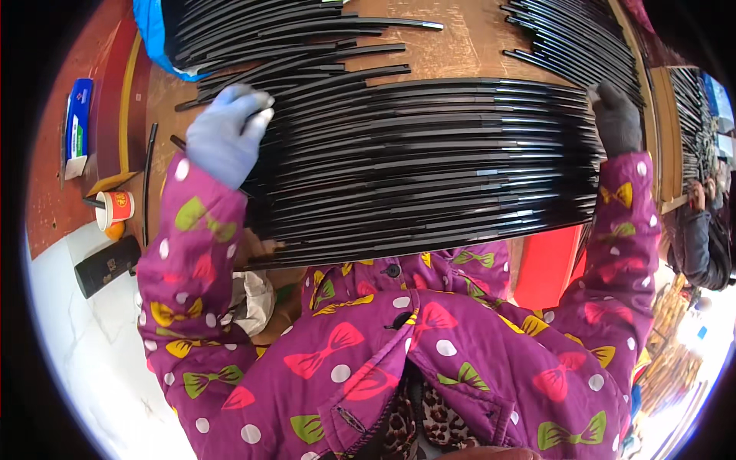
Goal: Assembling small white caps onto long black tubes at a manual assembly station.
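Note:
A wide row of slim black rods (429,161) lies side by side across the table in front of me, matt on the left and glossy on the right. My left hand (228,136), in a pale blue-grey glove with whitish fingertips, is pinched at the left end of the row's far side, with a black rod between thumb and fingers. At the far right corner my right hand (616,119), in a dark grey glove, has its fingers curled against the tip of the farthest rod. Its grip is partly hidden by the dark glove.
More black rods (307,34) lie in a loose pile at the far left beside a blue plastic bag (153,38). Another bundle (571,42) is at the far right. A paper cup (115,208) and blue carton (77,126) stand left. A co-worker's sleeve (704,245) shows right.

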Demonstrator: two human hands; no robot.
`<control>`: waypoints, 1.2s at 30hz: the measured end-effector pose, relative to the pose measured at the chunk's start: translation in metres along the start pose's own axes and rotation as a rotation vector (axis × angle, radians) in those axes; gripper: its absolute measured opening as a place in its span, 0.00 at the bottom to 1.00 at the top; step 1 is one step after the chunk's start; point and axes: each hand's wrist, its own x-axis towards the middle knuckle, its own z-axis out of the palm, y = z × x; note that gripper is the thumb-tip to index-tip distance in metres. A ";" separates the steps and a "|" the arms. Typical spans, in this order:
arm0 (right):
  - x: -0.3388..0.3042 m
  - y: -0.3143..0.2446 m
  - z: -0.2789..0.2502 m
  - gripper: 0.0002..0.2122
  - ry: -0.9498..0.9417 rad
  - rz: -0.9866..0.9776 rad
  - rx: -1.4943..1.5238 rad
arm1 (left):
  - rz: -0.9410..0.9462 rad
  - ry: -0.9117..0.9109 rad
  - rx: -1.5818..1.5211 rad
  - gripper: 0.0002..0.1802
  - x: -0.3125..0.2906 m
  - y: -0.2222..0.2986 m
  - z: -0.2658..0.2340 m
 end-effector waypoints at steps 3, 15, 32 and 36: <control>0.029 -0.012 0.008 0.10 -0.129 -0.087 -0.240 | 0.116 0.035 0.220 0.13 0.018 -0.001 0.011; 0.038 -0.017 0.016 0.08 -0.297 -0.154 -0.377 | 0.057 0.054 0.004 0.15 0.003 -0.009 0.007; -0.010 -0.088 -0.004 0.12 0.022 -0.672 0.223 | -0.281 -0.073 -0.334 0.14 -0.039 -0.010 0.006; -0.046 -0.106 -0.001 0.12 -0.019 -0.546 0.425 | -0.187 -0.058 -0.288 0.15 -0.036 -0.002 0.006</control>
